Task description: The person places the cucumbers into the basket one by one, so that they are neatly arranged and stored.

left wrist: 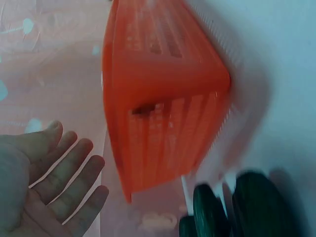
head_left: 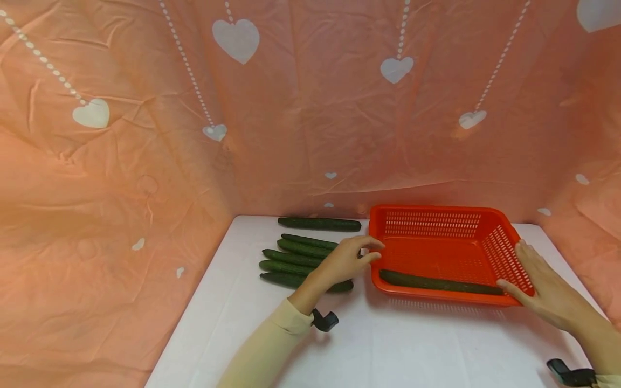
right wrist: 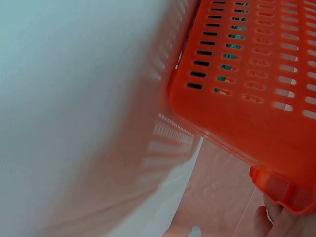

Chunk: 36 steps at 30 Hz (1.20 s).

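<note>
An orange-red plastic basket with slotted sides stands on the white table. One dark green cucumber lies inside it along the near wall. My left hand, fingers spread and holding nothing, is by the basket's left side; the left wrist view shows the hand apart from the basket's wall. My right hand rests at the basket's right rim with fingers extended and thumb stretched over the near corner. In the right wrist view, its fingers are partly hidden at the rim.
Several cucumbers lie side by side left of the basket, partly beneath my left hand in view. Another cucumber lies separately near the table's back edge. A pink cloth with white hearts hangs behind and at the sides.
</note>
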Available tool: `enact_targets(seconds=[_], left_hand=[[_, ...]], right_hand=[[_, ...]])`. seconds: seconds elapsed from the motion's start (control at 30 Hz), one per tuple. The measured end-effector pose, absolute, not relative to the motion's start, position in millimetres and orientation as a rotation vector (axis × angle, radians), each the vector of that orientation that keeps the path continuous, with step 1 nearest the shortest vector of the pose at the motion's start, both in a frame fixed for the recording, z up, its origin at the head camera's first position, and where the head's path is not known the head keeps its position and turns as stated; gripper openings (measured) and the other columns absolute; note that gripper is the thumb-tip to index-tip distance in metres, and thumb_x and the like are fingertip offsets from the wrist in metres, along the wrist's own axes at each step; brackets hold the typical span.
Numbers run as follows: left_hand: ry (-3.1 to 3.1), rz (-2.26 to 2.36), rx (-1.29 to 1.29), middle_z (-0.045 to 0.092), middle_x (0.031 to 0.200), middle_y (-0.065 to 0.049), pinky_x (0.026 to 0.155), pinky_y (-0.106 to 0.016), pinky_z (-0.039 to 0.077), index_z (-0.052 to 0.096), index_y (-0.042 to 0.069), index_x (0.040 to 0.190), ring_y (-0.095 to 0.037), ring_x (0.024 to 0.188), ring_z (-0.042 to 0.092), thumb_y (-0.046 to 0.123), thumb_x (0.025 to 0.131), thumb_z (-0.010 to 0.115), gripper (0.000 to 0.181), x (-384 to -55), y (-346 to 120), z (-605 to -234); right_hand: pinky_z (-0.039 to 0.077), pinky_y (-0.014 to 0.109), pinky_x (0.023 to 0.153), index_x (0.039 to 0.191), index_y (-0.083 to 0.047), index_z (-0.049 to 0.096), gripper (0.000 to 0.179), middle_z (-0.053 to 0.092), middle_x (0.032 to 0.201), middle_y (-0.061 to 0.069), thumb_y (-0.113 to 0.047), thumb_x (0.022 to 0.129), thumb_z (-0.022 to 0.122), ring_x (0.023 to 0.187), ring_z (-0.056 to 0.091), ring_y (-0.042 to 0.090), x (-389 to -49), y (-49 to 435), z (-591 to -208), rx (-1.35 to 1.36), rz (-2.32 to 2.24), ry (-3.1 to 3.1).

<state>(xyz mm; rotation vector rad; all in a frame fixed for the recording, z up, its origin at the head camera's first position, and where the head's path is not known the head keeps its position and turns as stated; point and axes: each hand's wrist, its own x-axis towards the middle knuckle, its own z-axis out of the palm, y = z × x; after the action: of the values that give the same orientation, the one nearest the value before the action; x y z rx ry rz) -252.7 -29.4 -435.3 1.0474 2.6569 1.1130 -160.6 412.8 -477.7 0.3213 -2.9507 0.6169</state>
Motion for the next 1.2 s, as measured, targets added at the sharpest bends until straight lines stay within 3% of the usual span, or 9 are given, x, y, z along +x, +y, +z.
enact_targets(seconds=[0.13,0.3,0.53,1.03,1.2], left_hand=[[2.636,1.117,1.041,0.073,0.133,-0.002,0.11,-0.035,0.053,0.072,0.013,0.137,-0.02,0.125,0.067,0.025,0.107,0.07,0.032,-254.2,-51.3,-437.1],[2.633,1.122,0.994,0.074,0.133,-0.003,0.112,-0.042,0.053,0.073,0.009,0.135,-0.021,0.127,0.068,0.02,0.105,0.072,0.032,-256.6,-78.4,-444.1],[2.657,1.1,0.949,0.073,0.133,-0.001,0.113,-0.043,0.051,0.073,0.009,0.135,-0.021,0.13,0.066,0.021,0.105,0.073,0.032,-254.9,-114.2,-451.5],[2.738,0.942,0.854,0.071,0.137,-0.005,0.11,-0.052,0.053,0.072,0.015,0.136,-0.029,0.132,0.065,0.031,0.104,0.073,0.036,-250.8,-177.6,-464.3],[2.747,0.924,0.791,0.071,0.136,-0.005,0.11,-0.054,0.052,0.072,0.016,0.136,-0.031,0.131,0.064,0.032,0.103,0.076,0.037,-248.5,-194.8,-469.3]], right_hand=[[-0.023,0.035,0.123,0.169,0.003,-0.004,0.101,-0.006,0.174,0.034,-0.039,0.106,0.063,0.161,-0.007,0.052,-160.1,412.9,-479.1,0.345,0.604,-2.926],[-0.023,0.025,0.122,0.168,0.006,-0.002,0.1,-0.003,0.173,0.035,-0.038,0.106,0.063,0.163,-0.01,0.046,-160.0,413.1,-478.9,0.371,0.585,-2.904],[-0.025,0.031,0.12,0.168,0.004,-0.006,0.102,-0.005,0.173,0.036,-0.041,0.106,0.061,0.161,-0.009,0.052,-159.9,413.1,-479.0,0.338,0.587,-2.937],[-0.022,0.022,0.122,0.168,0.008,0.0,0.1,0.001,0.172,0.037,-0.038,0.106,0.064,0.164,-0.01,0.044,-159.8,412.4,-481.0,0.401,0.536,-2.876],[-0.022,0.031,0.124,0.168,0.006,-0.001,0.099,-0.001,0.173,0.037,-0.037,0.106,0.063,0.162,-0.01,0.048,-159.3,413.0,-481.3,0.386,0.584,-2.879]])
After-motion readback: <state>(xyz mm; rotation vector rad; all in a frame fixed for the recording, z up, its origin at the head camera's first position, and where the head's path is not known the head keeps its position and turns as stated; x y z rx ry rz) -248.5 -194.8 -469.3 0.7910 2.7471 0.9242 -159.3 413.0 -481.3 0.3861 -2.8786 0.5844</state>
